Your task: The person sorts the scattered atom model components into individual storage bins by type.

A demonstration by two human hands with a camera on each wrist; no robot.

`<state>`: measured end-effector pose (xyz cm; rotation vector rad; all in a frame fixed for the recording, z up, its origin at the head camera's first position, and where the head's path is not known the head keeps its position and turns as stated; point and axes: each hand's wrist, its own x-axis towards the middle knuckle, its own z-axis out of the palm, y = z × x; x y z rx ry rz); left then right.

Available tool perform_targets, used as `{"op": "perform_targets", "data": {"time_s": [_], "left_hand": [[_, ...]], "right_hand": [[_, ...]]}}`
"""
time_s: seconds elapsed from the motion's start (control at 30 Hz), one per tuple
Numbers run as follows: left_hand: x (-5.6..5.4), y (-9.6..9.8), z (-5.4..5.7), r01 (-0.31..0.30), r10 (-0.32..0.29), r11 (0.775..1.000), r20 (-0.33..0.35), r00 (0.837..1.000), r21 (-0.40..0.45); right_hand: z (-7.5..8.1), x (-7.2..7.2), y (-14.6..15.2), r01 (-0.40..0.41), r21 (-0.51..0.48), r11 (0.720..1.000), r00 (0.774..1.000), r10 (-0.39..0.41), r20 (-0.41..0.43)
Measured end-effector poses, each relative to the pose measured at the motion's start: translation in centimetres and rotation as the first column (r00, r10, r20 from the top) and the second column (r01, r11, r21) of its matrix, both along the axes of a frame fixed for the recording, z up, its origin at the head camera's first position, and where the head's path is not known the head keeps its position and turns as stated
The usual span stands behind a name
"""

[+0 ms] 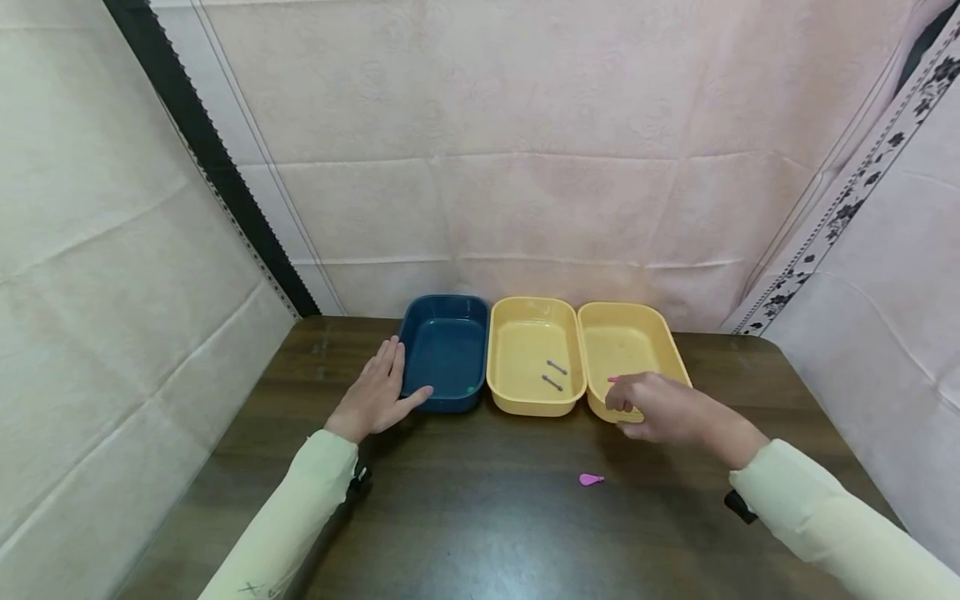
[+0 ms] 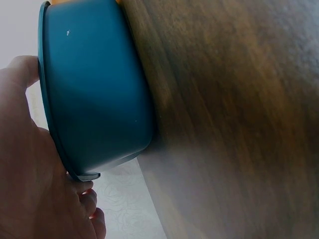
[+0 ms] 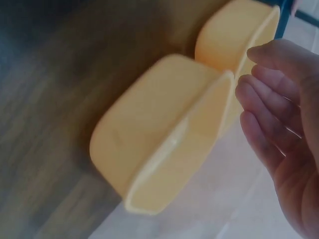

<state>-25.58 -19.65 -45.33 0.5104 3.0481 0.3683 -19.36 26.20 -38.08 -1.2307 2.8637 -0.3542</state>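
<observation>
My left hand lies along the left side of the blue tray, fingers straight at its rim and thumb at the front edge. The left wrist view shows the tray's outer wall beside that thumb. Above the front of the right yellow tray hovers my right hand, its fingers loosely bent. Nothing shows between thumb and fingers in the right wrist view. A bit of a pink piece appears by its knuckles, partly hidden. One pink teardrop-shaped piece lies on the table in front of the trays.
Between the outer trays stands another yellow tray holding two small purple-grey double-ended pins. A small green spot shows in the blue tray's front corner. Pale cloth hangs behind and on both sides of the wooden table.
</observation>
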Motion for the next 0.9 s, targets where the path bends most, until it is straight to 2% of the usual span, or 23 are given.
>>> {"op": "perform_targets", "data": {"time_s": [0.17, 0.5, 0.77, 0.9], "left_hand": [[0.0, -0.1, 0.0, 0.000, 0.000, 1.000, -0.003, 1.000, 0.002], [0.1, -0.1, 0.0, -0.006, 0.005, 1.000, 0.008, 1.000, 0.014], [0.1, -0.1, -0.2, -0.005, 0.005, 1.000, 0.002, 1.000, 0.015], [0.0, -0.1, -0.1, -0.004, 0.004, 1.000, 0.001, 1.000, 0.015]], "right_hand": [[-1.0, 1.0, -0.9, -0.075, 0.012, 0.997, 0.997, 0.075, 0.005], [-3.8, 2.7, -2.3, -0.112, 0.059, 0.992, 0.991, 0.107, 0.079], [-6.0, 2.9, -2.4, -0.128, 0.022, 0.992, 0.982, 0.123, 0.141], [-7.0, 2.8, -2.4, -0.132, -0.015, 0.991, 0.981, 0.133, 0.140]]}}
